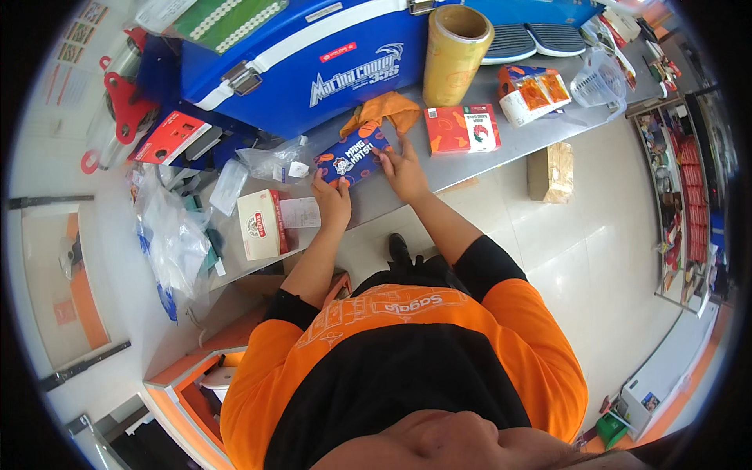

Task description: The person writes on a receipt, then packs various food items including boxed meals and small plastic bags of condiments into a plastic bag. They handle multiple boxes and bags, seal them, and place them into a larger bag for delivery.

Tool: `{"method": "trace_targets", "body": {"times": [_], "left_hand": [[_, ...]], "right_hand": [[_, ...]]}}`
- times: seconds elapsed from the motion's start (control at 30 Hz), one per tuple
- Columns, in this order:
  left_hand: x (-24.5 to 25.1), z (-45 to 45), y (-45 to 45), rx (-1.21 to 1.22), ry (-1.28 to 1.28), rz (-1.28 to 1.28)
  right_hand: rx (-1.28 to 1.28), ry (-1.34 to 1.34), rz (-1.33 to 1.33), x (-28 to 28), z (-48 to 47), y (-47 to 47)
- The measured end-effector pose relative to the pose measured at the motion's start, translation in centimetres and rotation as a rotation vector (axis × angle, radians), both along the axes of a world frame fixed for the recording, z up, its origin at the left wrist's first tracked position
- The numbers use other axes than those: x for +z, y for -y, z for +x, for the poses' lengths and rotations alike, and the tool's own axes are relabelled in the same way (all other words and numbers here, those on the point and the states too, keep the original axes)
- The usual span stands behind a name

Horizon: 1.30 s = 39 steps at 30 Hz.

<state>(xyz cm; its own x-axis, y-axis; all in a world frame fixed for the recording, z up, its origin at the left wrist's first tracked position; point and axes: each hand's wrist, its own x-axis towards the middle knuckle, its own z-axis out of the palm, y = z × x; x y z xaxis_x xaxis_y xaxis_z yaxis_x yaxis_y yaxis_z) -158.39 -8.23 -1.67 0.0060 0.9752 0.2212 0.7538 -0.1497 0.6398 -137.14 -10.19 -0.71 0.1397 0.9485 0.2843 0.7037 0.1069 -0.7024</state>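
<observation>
A dark blue printed carton [356,154] with orange pictures and white lettering lies flat on the steel counter [376,202]. My left hand [332,198] grips its near left corner with thumb and fingertips. At the carton's right end, my right hand [404,173] holds the edge, its index finger pointing away from me. Just behind the carton is a crumpled orange cloth [390,111]. A red and white food box [463,129] sits to the right of my right hand. Left of my left hand stand a cream and red box [259,226] and a printed receipt [301,212].
A blue cooler box [352,70] backs the counter beside a large roll of cling film [457,64]. Sauce sachets [534,91] and a clear plastic jug [599,82] lie farther right. Plastic bags [170,229] crowd the left. A brown package [550,172] is beyond the counter's near edge.
</observation>
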Motion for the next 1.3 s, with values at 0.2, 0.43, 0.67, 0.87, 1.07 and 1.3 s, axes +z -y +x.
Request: {"method": "trace_targets", "body": {"times": [0.2, 0.43, 0.67, 0.87, 1.07, 1.3], "left_hand": [[-3.8, -1.5, -0.5, 0.076, 0.167, -0.204], [3.4, 0.6, 0.7, 0.006, 0.404, -0.709], [7.1, 4.8, 1.4, -0.144, 0.656, -0.761], [7.2, 16.5, -1.8, -0.32, 0.877, -0.626], [1.1, 19.9, -2.9, -0.395, 0.857, -0.632], [-1.0, 13.0, -0.1, -0.041, 0.931, -0.694]], "right_hand": [[-0.187, -0.168, -0.087, -1.9, -1.0, 0.4], [-0.146, -0.65, -0.385, 0.2, 0.7, 4.6], [-0.143, -1.028, -0.213, 3.2, 7.0, 7.3], [-0.337, -0.667, -0.049, 5.0, 18.2, 5.1], [-0.527, -0.373, -0.049, 0.9, 19.2, 4.3], [-0.272, -0.464, -0.116, 1.8, 14.8, 5.1]]}}
